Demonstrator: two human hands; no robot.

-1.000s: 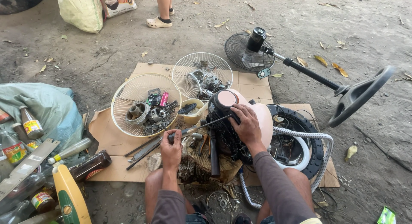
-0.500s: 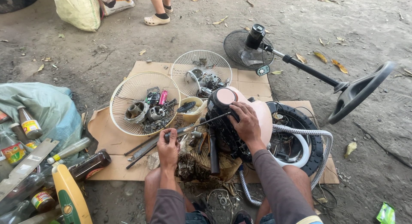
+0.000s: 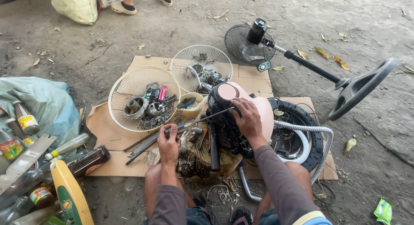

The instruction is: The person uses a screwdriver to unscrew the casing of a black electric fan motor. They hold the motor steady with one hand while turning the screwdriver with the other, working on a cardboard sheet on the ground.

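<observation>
My left hand (image 3: 168,142) grips the handle of a long screwdriver (image 3: 199,121) whose shaft points up and right into a black and pale pink appliance body (image 3: 228,110). My right hand (image 3: 246,120) rests on top of that appliance and steadies it. The appliance sits between my knees on flattened cardboard (image 3: 108,136). A grey ribbed hose (image 3: 302,129) loops from it around a black ring-shaped housing (image 3: 308,121) with loose wires.
Two white wire fan guards (image 3: 120,89) (image 3: 201,54) hold small metal parts. A small cream cup (image 3: 192,110) stands between them. A black pedestal fan (image 3: 302,63) lies on the ground at right. Bottles (image 3: 88,160) and a sack (image 3: 43,104) lie at left. A person's sandalled feet (image 3: 123,7) stand at the top.
My left hand and the screwdriver have shifted slightly; the right hand stays on the appliance. The view has tilted a little.
</observation>
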